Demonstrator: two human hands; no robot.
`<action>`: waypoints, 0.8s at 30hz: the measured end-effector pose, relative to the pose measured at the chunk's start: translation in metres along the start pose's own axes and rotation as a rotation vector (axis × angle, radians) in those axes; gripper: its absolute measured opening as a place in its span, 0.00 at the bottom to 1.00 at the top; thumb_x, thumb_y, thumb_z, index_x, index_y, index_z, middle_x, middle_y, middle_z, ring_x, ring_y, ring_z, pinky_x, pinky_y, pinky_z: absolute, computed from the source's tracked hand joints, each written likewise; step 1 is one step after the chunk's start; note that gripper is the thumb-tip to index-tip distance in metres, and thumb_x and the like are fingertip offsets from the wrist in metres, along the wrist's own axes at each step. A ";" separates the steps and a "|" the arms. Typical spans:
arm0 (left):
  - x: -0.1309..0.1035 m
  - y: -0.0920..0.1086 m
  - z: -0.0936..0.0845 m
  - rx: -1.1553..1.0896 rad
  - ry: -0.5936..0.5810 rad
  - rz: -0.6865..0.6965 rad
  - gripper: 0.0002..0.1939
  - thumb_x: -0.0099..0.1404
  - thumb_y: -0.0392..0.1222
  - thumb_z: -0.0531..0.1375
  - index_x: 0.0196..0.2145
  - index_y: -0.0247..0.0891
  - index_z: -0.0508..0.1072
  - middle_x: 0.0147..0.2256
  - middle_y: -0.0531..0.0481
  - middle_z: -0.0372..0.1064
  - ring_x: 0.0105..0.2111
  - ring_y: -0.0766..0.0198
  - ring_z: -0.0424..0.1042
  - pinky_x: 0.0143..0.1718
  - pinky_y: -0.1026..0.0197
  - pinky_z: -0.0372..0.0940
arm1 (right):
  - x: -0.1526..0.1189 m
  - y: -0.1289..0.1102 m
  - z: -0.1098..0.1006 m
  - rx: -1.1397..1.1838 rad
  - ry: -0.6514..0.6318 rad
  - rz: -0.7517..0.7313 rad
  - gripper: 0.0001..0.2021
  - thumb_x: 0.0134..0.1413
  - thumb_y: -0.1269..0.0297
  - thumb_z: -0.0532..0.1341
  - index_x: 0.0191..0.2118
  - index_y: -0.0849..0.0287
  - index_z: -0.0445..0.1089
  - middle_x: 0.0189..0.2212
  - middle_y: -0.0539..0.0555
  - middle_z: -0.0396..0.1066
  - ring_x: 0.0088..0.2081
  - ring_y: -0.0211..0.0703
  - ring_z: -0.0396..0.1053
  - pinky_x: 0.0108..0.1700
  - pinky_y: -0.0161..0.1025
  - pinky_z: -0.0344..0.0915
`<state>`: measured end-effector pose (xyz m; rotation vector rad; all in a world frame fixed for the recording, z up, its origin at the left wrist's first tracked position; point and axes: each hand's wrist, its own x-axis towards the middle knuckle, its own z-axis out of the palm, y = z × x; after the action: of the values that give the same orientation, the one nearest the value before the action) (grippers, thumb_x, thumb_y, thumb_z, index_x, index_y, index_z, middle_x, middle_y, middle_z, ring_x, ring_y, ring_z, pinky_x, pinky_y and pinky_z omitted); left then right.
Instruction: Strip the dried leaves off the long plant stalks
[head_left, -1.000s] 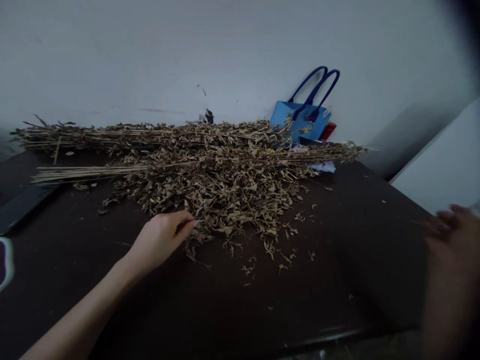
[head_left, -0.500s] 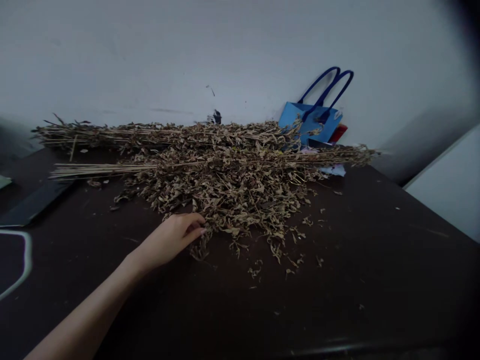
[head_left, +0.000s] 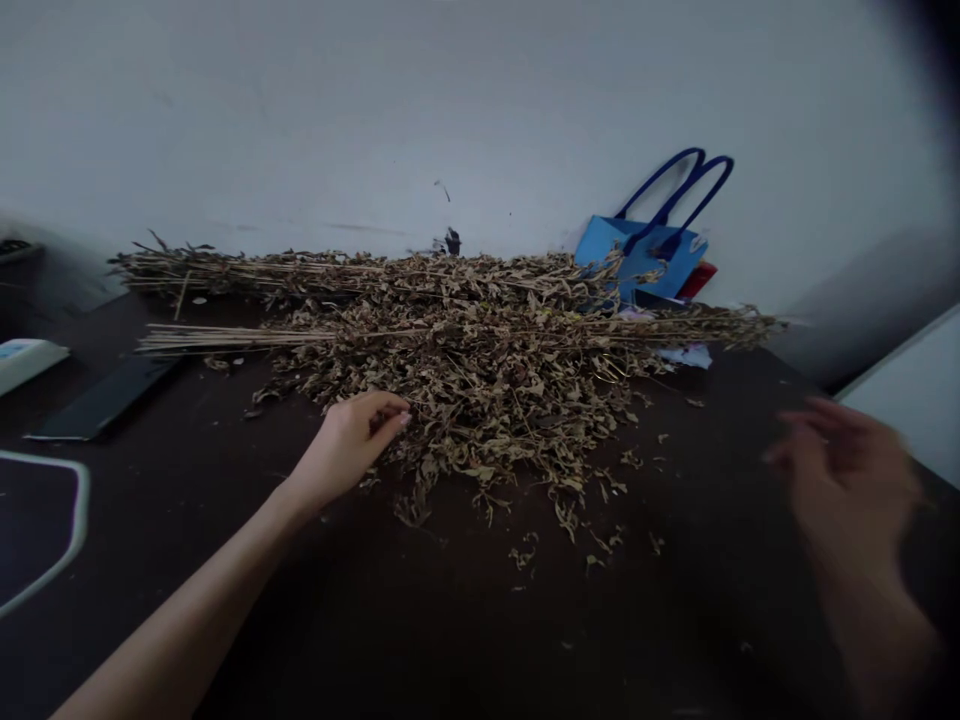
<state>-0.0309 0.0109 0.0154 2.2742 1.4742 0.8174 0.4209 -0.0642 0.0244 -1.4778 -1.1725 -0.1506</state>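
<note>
My left hand [head_left: 358,435] is at the left front of a heap of dried leafy plants [head_left: 495,400]. Its thumb and fingertips are drawn together in a pinch against the leaves; anything between them is too small to make out. Off to the right, apart from the heap, my right hand [head_left: 847,470] hangs over the table, smeared by motion, so its grip is unclear. Behind the heap lie long bundled dried stalks [head_left: 217,340], their bare ends pointing left. Another row of dried stalks [head_left: 315,268] runs along the wall.
A blue bag [head_left: 600,240] with dark blue handles leans on the wall at the back right. On the left are a flat dark slab [head_left: 109,400], a white device [head_left: 26,362] and a white-rimmed dark object [head_left: 79,520]. Leaf crumbs [head_left: 525,550] dot the dark table [head_left: 450,640].
My right hand has come into view at the right. My left hand keeps its pinch, slightly higher against the heap's edge. The whole view has shifted, so the scene sits further right.
</note>
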 end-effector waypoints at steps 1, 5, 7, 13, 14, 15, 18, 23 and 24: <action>0.004 -0.005 0.000 0.021 0.024 0.006 0.11 0.63 0.44 0.54 0.39 0.39 0.72 0.34 0.49 0.74 0.30 0.63 0.71 0.32 0.63 0.64 | -0.002 -0.006 0.020 0.009 -0.088 0.009 0.15 0.52 0.61 0.61 0.47 0.55 0.68 0.35 0.59 0.71 0.19 0.31 0.64 0.19 0.35 0.59; 0.029 -0.025 -0.004 0.222 0.111 0.047 0.10 0.63 0.40 0.53 0.39 0.38 0.71 0.35 0.47 0.73 0.33 0.60 0.71 0.35 0.61 0.65 | -0.025 -0.049 0.088 0.071 -0.485 -0.187 0.14 0.58 0.66 0.55 0.49 0.55 0.65 0.39 0.56 0.70 0.24 0.34 0.66 0.25 0.36 0.66; 0.047 -0.034 -0.007 0.410 0.150 0.057 0.10 0.63 0.39 0.52 0.39 0.38 0.71 0.36 0.46 0.72 0.36 0.58 0.71 0.37 0.59 0.64 | -0.041 -0.069 0.109 0.082 -0.614 -0.358 0.13 0.58 0.68 0.55 0.49 0.54 0.65 0.40 0.55 0.69 0.28 0.36 0.68 0.29 0.36 0.67; 0.107 -0.060 -0.008 0.549 0.133 0.078 0.11 0.61 0.36 0.52 0.39 0.36 0.72 0.39 0.42 0.71 0.43 0.53 0.67 0.45 0.54 0.60 | -0.075 -0.075 0.129 0.161 -0.774 -0.557 0.15 0.60 0.71 0.51 0.51 0.55 0.63 0.43 0.57 0.68 0.42 0.41 0.68 0.41 0.38 0.69; 0.115 -0.064 -0.007 0.570 0.121 0.082 0.11 0.60 0.35 0.52 0.39 0.36 0.72 0.39 0.41 0.70 0.43 0.52 0.66 0.45 0.53 0.60 | -0.076 -0.073 0.129 0.162 -0.791 -0.552 0.15 0.60 0.71 0.51 0.51 0.54 0.63 0.43 0.56 0.68 0.42 0.41 0.69 0.40 0.38 0.69; 0.120 -0.068 -0.006 0.592 0.106 0.086 0.11 0.59 0.35 0.53 0.38 0.36 0.72 0.39 0.41 0.70 0.44 0.50 0.66 0.44 0.52 0.59 | -0.077 -0.071 0.128 0.165 -0.800 -0.541 0.15 0.60 0.71 0.50 0.51 0.54 0.63 0.43 0.56 0.68 0.41 0.40 0.69 0.40 0.37 0.69; 0.130 -0.074 -0.005 0.652 0.058 0.097 0.09 0.57 0.34 0.54 0.33 0.36 0.73 0.36 0.39 0.71 0.44 0.47 0.65 0.42 0.50 0.57 | -0.075 -0.067 0.126 0.174 -0.785 -0.490 0.14 0.60 0.71 0.50 0.50 0.55 0.64 0.41 0.56 0.68 0.39 0.39 0.69 0.39 0.37 0.69; 0.134 -0.071 -0.016 0.731 0.036 0.109 0.10 0.61 0.35 0.50 0.32 0.36 0.72 0.34 0.39 0.72 0.42 0.47 0.67 0.41 0.49 0.54 | -0.070 -0.064 0.124 0.208 -0.764 -0.465 0.14 0.59 0.73 0.51 0.48 0.55 0.65 0.40 0.55 0.68 0.38 0.38 0.69 0.40 0.36 0.68; 0.134 -0.069 -0.020 0.743 0.039 0.107 0.10 0.61 0.35 0.50 0.34 0.36 0.71 0.34 0.39 0.72 0.40 0.47 0.68 0.40 0.49 0.54 | -0.070 -0.063 0.123 0.214 -0.765 -0.467 0.14 0.59 0.73 0.51 0.48 0.55 0.65 0.39 0.55 0.69 0.38 0.38 0.68 0.39 0.36 0.67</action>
<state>-0.0518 0.1605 0.0333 2.8808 1.9201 0.3595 0.2795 -0.0161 -0.0175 -1.0622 -2.0732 0.2438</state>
